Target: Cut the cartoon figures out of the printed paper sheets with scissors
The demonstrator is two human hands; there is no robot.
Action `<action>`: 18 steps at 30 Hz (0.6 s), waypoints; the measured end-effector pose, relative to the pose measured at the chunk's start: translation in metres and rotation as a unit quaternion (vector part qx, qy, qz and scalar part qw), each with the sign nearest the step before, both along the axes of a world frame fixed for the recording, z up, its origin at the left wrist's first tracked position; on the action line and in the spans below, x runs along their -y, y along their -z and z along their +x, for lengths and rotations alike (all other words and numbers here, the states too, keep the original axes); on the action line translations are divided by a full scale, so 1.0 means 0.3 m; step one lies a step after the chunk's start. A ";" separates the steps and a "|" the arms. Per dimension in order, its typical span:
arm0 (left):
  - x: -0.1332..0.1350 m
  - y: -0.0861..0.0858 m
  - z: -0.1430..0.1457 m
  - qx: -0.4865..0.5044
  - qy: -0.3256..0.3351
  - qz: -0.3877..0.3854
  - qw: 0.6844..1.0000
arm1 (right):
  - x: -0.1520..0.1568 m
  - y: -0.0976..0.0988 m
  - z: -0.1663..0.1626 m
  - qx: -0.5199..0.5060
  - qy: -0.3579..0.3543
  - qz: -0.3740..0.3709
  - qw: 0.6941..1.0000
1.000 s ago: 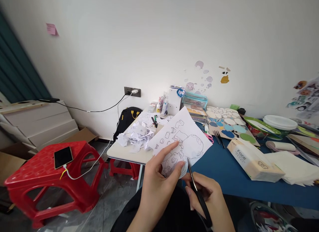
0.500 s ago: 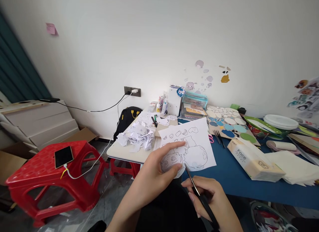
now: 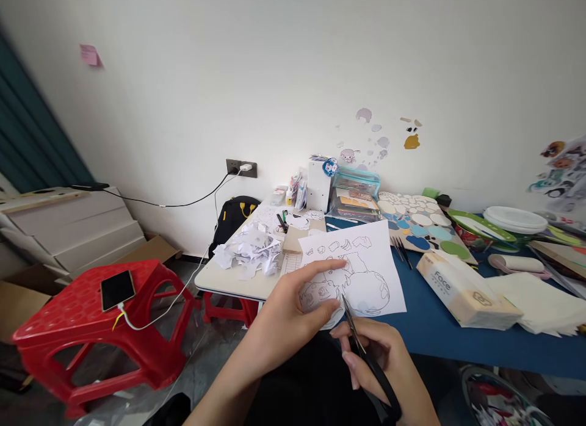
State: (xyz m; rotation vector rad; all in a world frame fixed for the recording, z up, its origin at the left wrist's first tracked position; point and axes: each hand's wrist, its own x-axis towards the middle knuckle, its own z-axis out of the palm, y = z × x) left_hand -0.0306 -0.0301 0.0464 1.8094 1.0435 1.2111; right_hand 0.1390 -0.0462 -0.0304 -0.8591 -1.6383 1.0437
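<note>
A white sheet of paper (image 3: 368,292) printed with outlined cartoon shapes is held up in front of me. My left hand (image 3: 300,304) grips its left part, forefinger stretched over the face drawing and thumb near the lower edge. In my right hand (image 3: 379,359) are black-handled scissors (image 3: 364,346), fingers in the loops. Their blades point up and away from me, slightly parted, with the tips at the sheet's lower edge between the face drawing and a rounded outline. How deep the blades sit in the paper I cannot tell.
White paper scraps (image 3: 251,250) are heaped on the pale table at left. On the blue table (image 3: 439,337) lie a tissue pack (image 3: 467,288), tweezers (image 3: 401,252) and a board of coloured cutouts (image 3: 419,221). A red stool (image 3: 59,298) with a phone stands left.
The paper has shifted slightly right along with my left hand. The scissor blades have parted a little and their handles have spread in my right hand.
</note>
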 end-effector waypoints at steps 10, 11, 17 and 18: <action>0.004 -0.007 -0.009 -0.034 0.015 -0.011 0.999 | 0.006 0.006 0.009 0.018 -0.003 0.000 1.000; 0.006 -0.008 -0.009 -0.035 0.010 -0.012 0.999 | 0.007 0.009 0.005 0.011 -0.001 -0.004 1.000; 0.014 -0.001 0.006 0.000 -0.014 -0.023 1.000 | 0.003 0.030 -0.016 -0.010 0.023 0.008 1.000; 0.014 0.003 0.009 0.013 -0.017 -0.024 0.999 | 0.002 0.034 -0.018 -0.010 0.026 0.014 1.000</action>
